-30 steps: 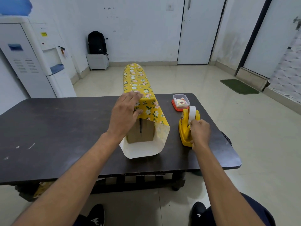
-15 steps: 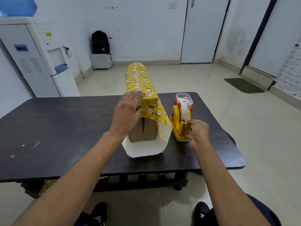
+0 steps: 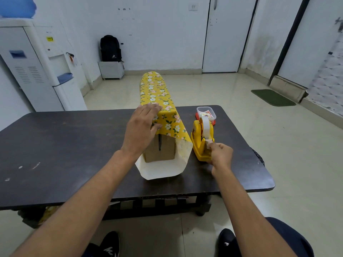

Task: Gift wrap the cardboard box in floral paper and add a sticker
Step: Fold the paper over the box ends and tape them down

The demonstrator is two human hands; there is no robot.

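Most of the cardboard box [image 3: 161,151] is hidden beneath floral paper [image 3: 157,89], pressed down under flat fingers of the left hand [image 3: 141,130]; beside them, tape [image 3: 206,127] is pinched between fingertips of the right hand [image 3: 220,154].

No legible text; backpack logo [image 3: 113,56], dispenser label [image 3: 49,39] too small.

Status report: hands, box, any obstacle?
Left hand flat on floral paper over box. Right hand pinches tape at dispenser. Box end uncovered. No obstacle seen.
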